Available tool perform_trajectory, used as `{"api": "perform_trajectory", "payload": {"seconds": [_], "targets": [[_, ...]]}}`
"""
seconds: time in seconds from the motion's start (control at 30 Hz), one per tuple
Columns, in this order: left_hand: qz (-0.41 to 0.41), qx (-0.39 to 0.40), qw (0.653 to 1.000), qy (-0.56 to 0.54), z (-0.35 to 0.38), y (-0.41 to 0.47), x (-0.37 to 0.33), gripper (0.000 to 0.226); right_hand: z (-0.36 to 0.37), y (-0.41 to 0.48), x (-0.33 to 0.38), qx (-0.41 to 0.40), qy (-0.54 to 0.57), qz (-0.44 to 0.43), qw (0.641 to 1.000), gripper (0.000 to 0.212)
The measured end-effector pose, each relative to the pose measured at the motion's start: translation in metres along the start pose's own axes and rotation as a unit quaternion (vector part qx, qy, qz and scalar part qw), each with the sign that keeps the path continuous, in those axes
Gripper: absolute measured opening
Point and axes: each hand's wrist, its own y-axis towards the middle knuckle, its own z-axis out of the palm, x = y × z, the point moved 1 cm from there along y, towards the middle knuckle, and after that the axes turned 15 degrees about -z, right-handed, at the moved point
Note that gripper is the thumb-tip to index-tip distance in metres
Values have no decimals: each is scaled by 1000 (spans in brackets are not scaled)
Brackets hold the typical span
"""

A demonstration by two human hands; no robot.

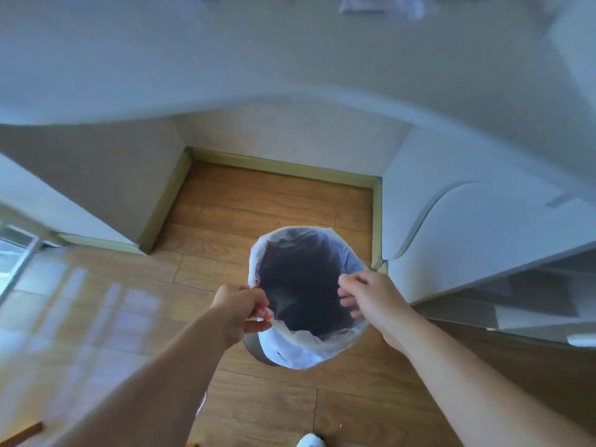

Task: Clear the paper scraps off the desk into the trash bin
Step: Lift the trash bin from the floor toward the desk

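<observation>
A round trash bin [258, 348] lined with a white plastic bag [300, 350] stands on the wooden floor, its dark inside open to view. My left hand [240, 312] pinches the bag's rim at the bin's left side, where a bit of red and white shows between the fingers. My right hand [371, 300] grips the bag's rim at the right side. The white desk [290, 59] stretches across the top of the view, with blurred paper scraps [380, 4] at its far edge.
The bin stands in front of the desk's knee space [274, 201]. White drawer fronts [467, 214] rise to the right, one pulled open low at the right [532, 291]. A window frame [19, 253] is at the left. A white shoe tip [311, 441] shows at the bottom.
</observation>
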Motion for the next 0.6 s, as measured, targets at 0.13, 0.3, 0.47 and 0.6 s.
{"api": "perform_trajectory", "payload": {"seconds": [0.13, 0.3, 0.47, 0.6], "targets": [[0, -22, 999, -44, -72, -63, -13, 8, 12, -34, 94, 42, -20, -40, 998, 25], [16, -42, 996, -82, -157, -142, -20, 5, 35, -72, 209, 56, 5, -94, 994, 23], [16, -35, 988, -153, -219, -201, -13, 7, 66, -110, 303, 75, 24, -122, 989, 26], [3, -26, 975, -222, -255, -232, -2, 7, 80, -141, 357, 95, 22, -143, 985, 28]]}}
